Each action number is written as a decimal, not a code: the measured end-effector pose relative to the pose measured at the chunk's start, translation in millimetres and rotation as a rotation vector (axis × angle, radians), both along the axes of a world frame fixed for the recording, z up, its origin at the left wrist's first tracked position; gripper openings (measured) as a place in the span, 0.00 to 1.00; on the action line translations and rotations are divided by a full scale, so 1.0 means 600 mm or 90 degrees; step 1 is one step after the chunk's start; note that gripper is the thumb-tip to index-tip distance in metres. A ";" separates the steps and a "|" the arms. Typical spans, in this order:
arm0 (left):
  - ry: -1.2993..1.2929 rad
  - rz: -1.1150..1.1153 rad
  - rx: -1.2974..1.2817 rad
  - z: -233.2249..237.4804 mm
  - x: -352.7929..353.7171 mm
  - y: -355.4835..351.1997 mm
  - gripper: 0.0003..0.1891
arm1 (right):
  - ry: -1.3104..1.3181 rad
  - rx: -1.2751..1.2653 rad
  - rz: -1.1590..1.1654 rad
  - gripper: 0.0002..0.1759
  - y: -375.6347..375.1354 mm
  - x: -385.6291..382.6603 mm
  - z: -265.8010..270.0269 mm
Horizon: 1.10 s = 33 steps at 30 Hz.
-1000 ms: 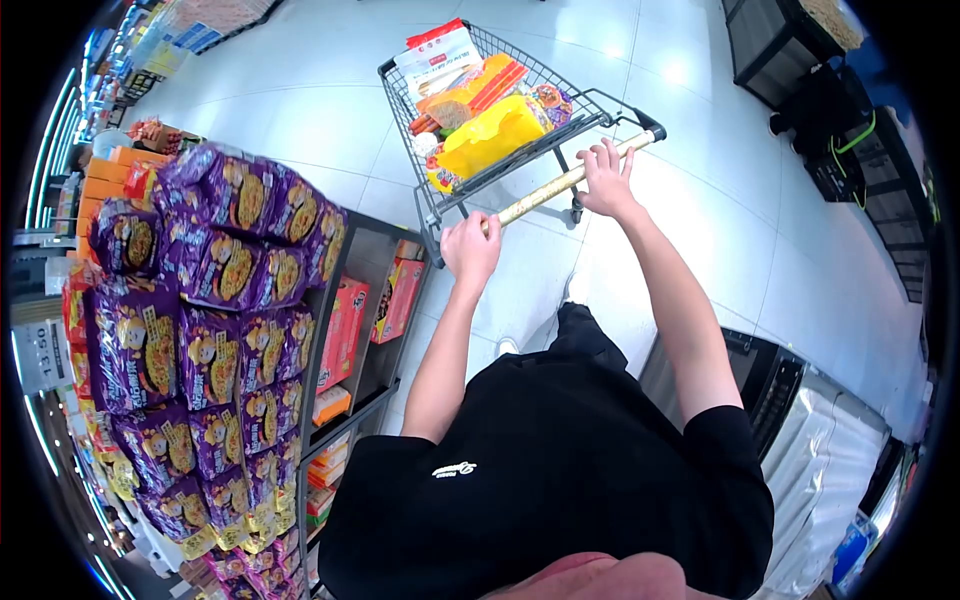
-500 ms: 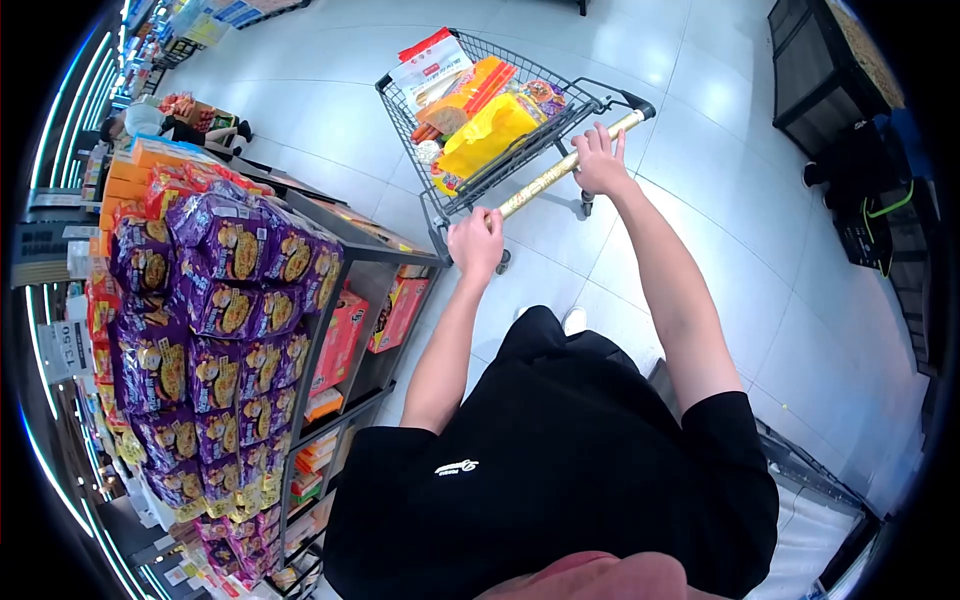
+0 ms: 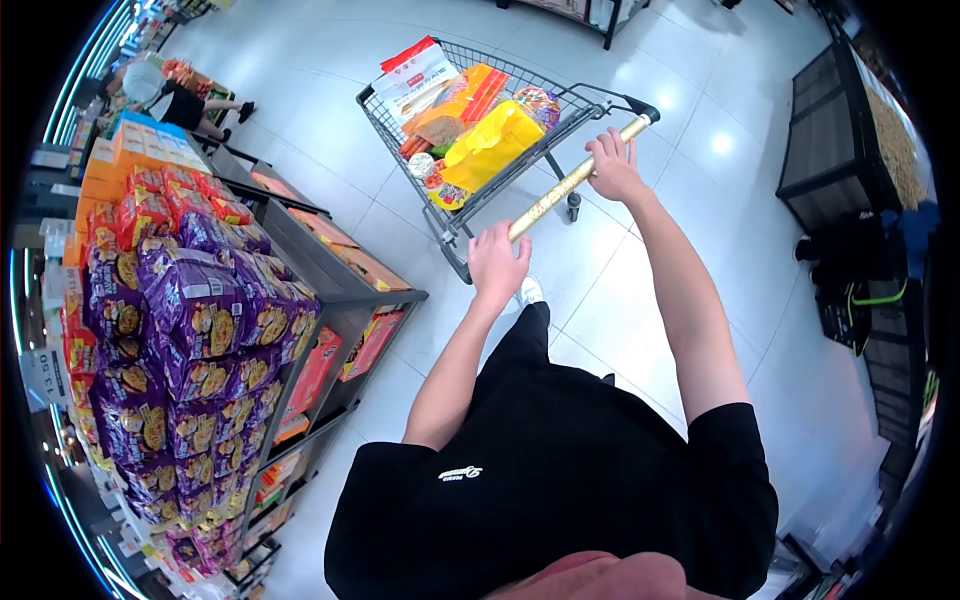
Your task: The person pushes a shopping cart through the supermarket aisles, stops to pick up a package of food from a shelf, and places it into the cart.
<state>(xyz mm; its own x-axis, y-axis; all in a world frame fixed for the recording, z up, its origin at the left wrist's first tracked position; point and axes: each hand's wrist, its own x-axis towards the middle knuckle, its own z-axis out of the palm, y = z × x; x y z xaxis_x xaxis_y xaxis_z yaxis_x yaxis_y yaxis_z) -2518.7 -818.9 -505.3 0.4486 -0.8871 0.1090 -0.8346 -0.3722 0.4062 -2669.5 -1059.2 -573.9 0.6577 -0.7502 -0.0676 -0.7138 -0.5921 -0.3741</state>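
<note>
My left hand (image 3: 498, 262) is closed on the near left end of the cart's gold handle bar (image 3: 560, 190). Farther right along the same bar, my right hand (image 3: 613, 165) is wrapped round it. Beyond the handle is the dark wire basket of the shopping cart (image 3: 550, 82). Inside it lie a yellow bag (image 3: 492, 147), an orange package (image 3: 470, 98), a white and red packet (image 3: 418, 78) and a purple package (image 3: 538, 104). A small round white-topped item (image 3: 421, 164) rests near the basket's left side.
At left stands a shelf (image 3: 350, 290) stacked with purple noodle packs (image 3: 208, 310). A person (image 3: 185, 103) is beyond it at upper left. On the right are a dark bin (image 3: 825, 125) and someone in dark clothes (image 3: 860, 250). Tiled floor (image 3: 690, 260) lies between.
The shelf has shifted left and down in view, and more floor shows beside it. One foot now shows forward below the handle. Both hands still hold the bar.
</note>
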 end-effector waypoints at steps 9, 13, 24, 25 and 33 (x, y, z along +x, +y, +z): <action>0.075 -0.012 0.040 -0.017 0.026 -0.148 0.25 | -0.054 -0.024 0.061 0.31 -0.200 0.056 -0.073; 0.116 -0.023 0.092 -0.011 0.040 -0.206 0.28 | -0.066 -0.049 0.072 0.31 -0.264 0.082 -0.068; 0.108 0.043 0.111 -0.030 0.079 -0.379 0.30 | -0.144 -0.031 0.157 0.31 -0.472 0.173 -0.089; 0.108 0.054 0.106 -0.029 0.079 -0.398 0.30 | -0.138 -0.026 0.162 0.31 -0.491 0.175 -0.088; 0.107 0.146 0.097 -0.059 0.108 -0.531 0.28 | -0.146 -0.046 0.201 0.28 -0.635 0.257 -0.106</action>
